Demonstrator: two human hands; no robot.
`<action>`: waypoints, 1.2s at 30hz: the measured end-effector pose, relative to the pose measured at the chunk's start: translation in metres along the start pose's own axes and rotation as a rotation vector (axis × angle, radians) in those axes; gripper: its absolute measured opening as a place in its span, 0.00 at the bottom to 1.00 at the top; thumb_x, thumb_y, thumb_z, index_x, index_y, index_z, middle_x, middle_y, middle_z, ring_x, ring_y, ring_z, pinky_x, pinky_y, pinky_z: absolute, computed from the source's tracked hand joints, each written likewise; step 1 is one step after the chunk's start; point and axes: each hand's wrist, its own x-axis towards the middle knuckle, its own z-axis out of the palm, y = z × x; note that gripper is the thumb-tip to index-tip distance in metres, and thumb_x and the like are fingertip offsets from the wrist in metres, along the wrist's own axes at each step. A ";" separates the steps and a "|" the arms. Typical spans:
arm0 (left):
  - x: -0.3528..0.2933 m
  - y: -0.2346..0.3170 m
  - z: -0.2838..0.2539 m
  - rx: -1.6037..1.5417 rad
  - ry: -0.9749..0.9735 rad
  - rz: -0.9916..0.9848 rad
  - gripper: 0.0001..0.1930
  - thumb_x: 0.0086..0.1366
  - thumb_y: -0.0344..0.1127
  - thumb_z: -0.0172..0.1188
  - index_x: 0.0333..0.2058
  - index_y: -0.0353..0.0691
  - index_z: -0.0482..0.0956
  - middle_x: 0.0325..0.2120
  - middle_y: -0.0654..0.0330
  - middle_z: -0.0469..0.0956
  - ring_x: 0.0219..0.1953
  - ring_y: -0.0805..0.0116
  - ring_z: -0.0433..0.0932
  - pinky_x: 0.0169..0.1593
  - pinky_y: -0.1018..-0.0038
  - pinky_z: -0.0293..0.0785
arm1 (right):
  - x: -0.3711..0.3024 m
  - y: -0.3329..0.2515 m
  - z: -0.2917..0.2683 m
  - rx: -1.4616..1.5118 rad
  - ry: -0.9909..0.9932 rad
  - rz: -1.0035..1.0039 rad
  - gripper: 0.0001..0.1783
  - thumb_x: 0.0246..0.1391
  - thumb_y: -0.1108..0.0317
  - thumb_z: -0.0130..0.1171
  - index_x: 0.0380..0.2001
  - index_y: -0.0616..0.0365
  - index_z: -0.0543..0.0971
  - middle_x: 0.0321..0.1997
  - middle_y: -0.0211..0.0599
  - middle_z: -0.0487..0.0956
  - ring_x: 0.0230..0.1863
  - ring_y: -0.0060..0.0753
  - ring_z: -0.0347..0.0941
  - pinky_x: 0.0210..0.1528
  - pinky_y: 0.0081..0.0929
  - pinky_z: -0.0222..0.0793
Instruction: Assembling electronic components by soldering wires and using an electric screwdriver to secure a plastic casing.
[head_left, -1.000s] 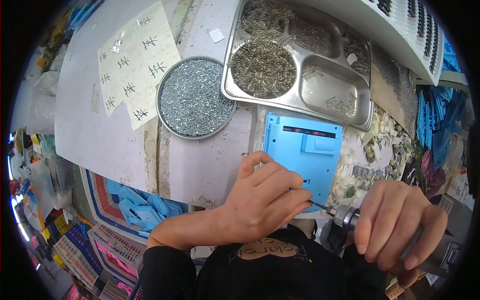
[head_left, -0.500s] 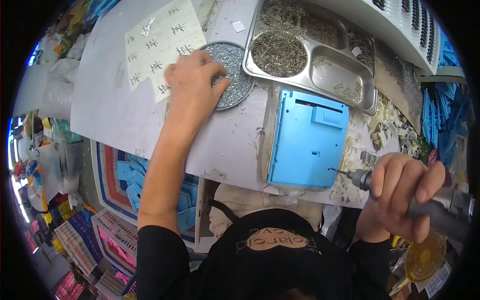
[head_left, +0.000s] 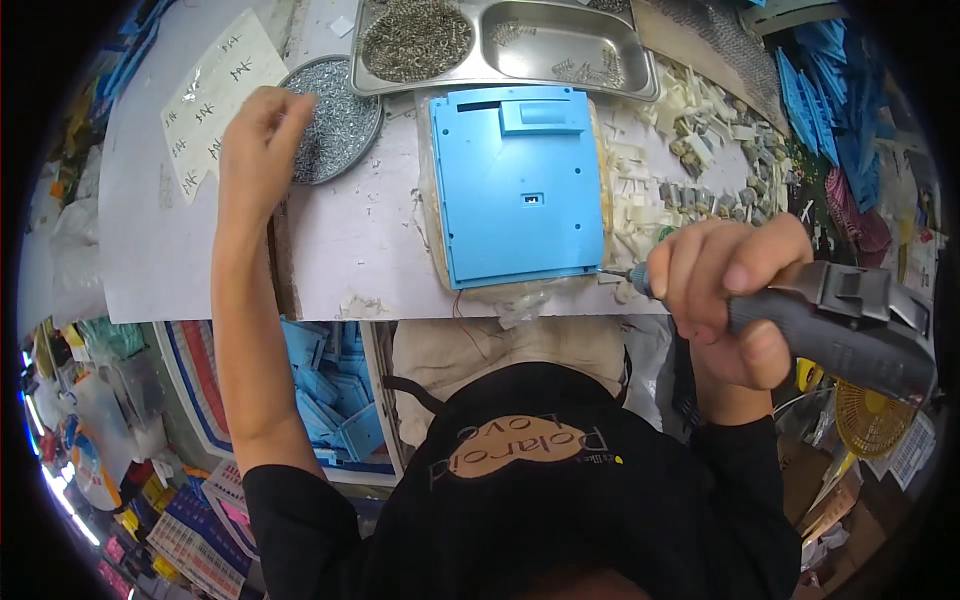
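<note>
My left hand (head_left: 262,138) is at the left edge of a round metal dish of small silvery screws (head_left: 340,118). Its fingers are drawn together, and whatever they pinch is hidden. My right hand (head_left: 722,290) is wrapped around a dark grey electric screwdriver (head_left: 845,335). The thin bit points left, its tip at the lower right corner of a light blue plastic housing (head_left: 520,232). That housing lies flat on a wrapped pad in front of me, with a slot along its top and a small opening near the middle.
Beyond the housing, a steel compartment tray (head_left: 560,48) holds small springs (head_left: 415,45). Loose pale plastic parts (head_left: 690,150) spread to the right. A marked paper sheet (head_left: 205,115) lies left of the dish. Below the table edge, a crate holds more blue parts (head_left: 340,400).
My left hand has drawn from among the screws to the dish's left edge, its fingers closing together. The screwdriver stays by the housing's lower right corner. The whole view has shifted.
</note>
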 end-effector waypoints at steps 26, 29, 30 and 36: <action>-0.089 0.113 0.071 -0.157 -0.237 0.570 0.08 0.62 0.30 0.67 0.34 0.39 0.75 0.54 0.56 0.82 0.61 0.55 0.77 0.65 0.50 0.70 | 0.036 0.036 0.009 -0.160 -0.266 -0.239 0.09 0.50 0.78 0.64 0.27 0.60 0.72 0.19 0.37 0.73 0.18 0.33 0.72 0.24 0.29 0.70; -0.088 0.111 0.070 -0.167 -0.239 0.560 0.08 0.62 0.30 0.67 0.34 0.39 0.75 0.54 0.56 0.82 0.62 0.56 0.77 0.66 0.50 0.69 | 0.046 0.030 -0.001 -0.043 -0.331 -0.140 0.09 0.52 0.75 0.65 0.27 0.59 0.72 0.17 0.35 0.72 0.19 0.33 0.71 0.25 0.31 0.70; -0.088 0.111 0.070 -0.165 -0.242 0.564 0.08 0.62 0.30 0.67 0.34 0.39 0.75 0.54 0.56 0.82 0.62 0.56 0.77 0.66 0.50 0.69 | 0.053 0.029 -0.006 -0.003 -0.341 -0.143 0.09 0.53 0.74 0.64 0.28 0.58 0.72 0.18 0.35 0.72 0.19 0.33 0.70 0.26 0.31 0.70; -0.088 0.108 0.072 -0.179 -0.260 0.560 0.08 0.63 0.30 0.67 0.35 0.39 0.76 0.54 0.56 0.82 0.62 0.57 0.77 0.66 0.51 0.70 | 0.072 0.044 -0.019 -0.118 -0.313 -0.163 0.10 0.57 0.73 0.63 0.32 0.56 0.69 0.21 0.33 0.71 0.22 0.29 0.69 0.31 0.31 0.71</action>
